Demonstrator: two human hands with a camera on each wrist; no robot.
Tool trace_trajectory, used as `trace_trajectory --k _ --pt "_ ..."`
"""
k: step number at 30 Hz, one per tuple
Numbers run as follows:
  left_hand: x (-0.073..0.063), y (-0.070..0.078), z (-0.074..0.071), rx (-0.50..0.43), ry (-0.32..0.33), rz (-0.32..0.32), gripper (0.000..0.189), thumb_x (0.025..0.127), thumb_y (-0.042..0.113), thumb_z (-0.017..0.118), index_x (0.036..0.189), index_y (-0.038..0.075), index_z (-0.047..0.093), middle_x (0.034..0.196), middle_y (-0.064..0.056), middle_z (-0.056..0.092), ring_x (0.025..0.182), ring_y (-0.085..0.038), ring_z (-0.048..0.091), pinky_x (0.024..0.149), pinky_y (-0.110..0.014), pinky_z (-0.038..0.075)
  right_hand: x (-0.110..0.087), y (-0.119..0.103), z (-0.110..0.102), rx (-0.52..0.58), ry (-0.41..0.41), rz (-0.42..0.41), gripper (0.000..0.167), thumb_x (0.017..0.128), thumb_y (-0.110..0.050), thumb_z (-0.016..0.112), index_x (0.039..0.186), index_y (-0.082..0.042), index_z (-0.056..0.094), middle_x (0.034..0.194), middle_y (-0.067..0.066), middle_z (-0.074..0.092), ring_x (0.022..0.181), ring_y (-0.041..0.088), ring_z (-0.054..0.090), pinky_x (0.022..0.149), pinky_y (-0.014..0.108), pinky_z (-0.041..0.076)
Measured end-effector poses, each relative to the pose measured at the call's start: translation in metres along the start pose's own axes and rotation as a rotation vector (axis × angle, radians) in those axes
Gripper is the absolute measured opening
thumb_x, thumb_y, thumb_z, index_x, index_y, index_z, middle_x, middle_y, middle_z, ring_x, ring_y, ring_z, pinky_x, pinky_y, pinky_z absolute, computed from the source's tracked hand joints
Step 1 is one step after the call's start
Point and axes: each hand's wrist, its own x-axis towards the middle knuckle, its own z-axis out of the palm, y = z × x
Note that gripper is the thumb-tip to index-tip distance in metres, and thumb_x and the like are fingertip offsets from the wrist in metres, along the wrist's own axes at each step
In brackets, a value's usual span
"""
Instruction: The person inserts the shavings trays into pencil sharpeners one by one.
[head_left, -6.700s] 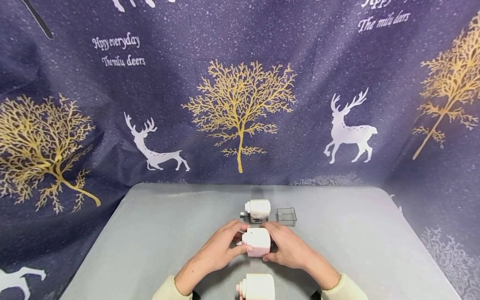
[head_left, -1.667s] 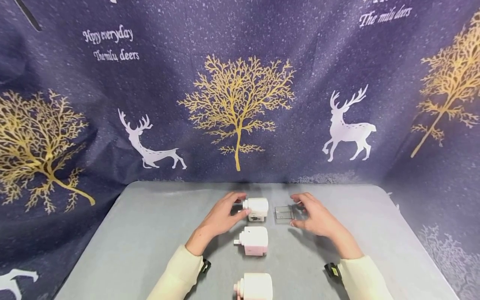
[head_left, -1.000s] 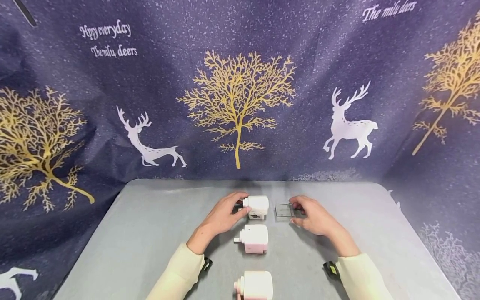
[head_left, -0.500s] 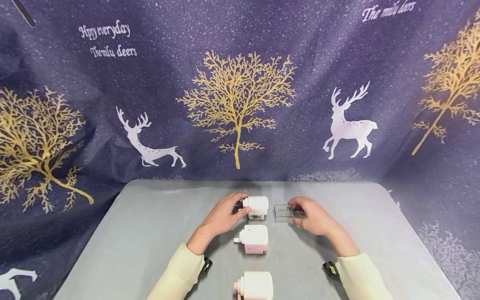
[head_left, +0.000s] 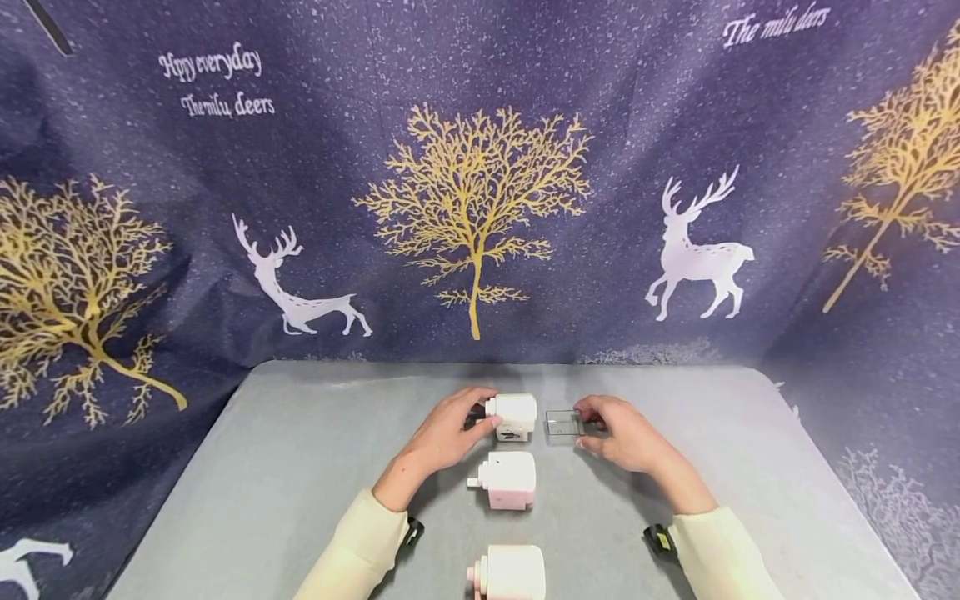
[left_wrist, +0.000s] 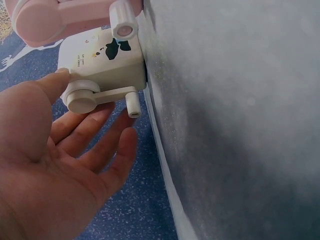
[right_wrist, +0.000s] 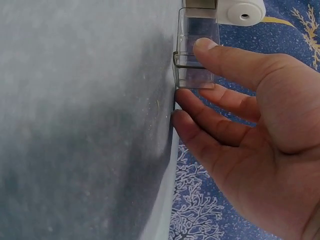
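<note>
The far hand-crank pencil sharpener (head_left: 516,407) is white with a dark print. My left hand (head_left: 444,435) holds it at its crank end. In the left wrist view the thumb presses near the crank base and the other fingers (left_wrist: 82,132) curl loosely behind the sharpener (left_wrist: 107,60). My right hand (head_left: 624,435) grips a clear plastic drawer (head_left: 562,423), just right of that sharpener with a narrow gap between them in the head view. The right thumb (right_wrist: 232,62) lies over the drawer (right_wrist: 197,30), fingertips at its end.
A white-and-pink crank sharpener (head_left: 512,482) stands nearer on the grey table (head_left: 315,492). A third, pale sharpener (head_left: 516,575) is cut off by the lower edge of the head view. A dark blue curtain (head_left: 315,192) hangs behind the table.
Several seconds ago both hands were on the middle sharpener. They then moved to the far one and the drawer. Lately the right hand took hold of the drawer and shifted it slightly left.
</note>
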Motion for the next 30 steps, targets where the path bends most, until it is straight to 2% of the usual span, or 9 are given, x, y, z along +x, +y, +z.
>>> trace_trajectory --k 5,14,24,30 --pt "0.0 0.0 0.0 -0.001 0.001 -0.001 0.05 0.106 0.036 0.067 0.149 0.011 0.059 0.146 -0.005 0.063 0.13 -0.023 0.062 0.113 -0.044 0.049 0.002 0.0 0.003 0.012 0.003 -0.023 0.04 0.084 -0.008 0.088 0.118 0.003 0.069 0.103 0.009 0.072 0.093 0.026 0.07 0.086 0.048 0.061" --pt "0.0 0.002 -0.001 -0.01 -0.008 -0.007 0.051 0.107 0.037 0.066 0.149 0.01 0.059 0.146 -0.005 0.063 0.127 -0.023 0.064 0.111 -0.045 0.051 0.005 0.0 0.006 0.001 -0.026 0.005 0.044 0.084 -0.009 0.087 0.121 0.003 0.069 0.106 0.009 0.072 0.096 0.025 0.07 0.089 0.047 0.061" --pt "0.001 0.001 -0.001 -0.006 -0.011 -0.013 0.051 0.107 0.037 0.066 0.149 0.009 0.058 0.145 -0.006 0.063 0.125 -0.022 0.065 0.11 -0.044 0.052 0.01 -0.006 0.007 0.036 -0.022 -0.028 0.038 0.083 -0.009 0.088 0.115 0.001 0.07 0.102 0.009 0.072 0.092 0.026 0.071 0.086 0.048 0.062" --pt "0.002 0.001 -0.001 -0.015 -0.014 -0.007 0.05 0.107 0.035 0.066 0.149 0.009 0.058 0.143 -0.005 0.064 0.12 -0.019 0.066 0.106 -0.041 0.054 0.011 -0.006 0.009 0.037 -0.017 -0.019 0.038 0.083 -0.01 0.089 0.115 0.0 0.07 0.102 0.008 0.073 0.092 0.025 0.071 0.087 0.045 0.062"
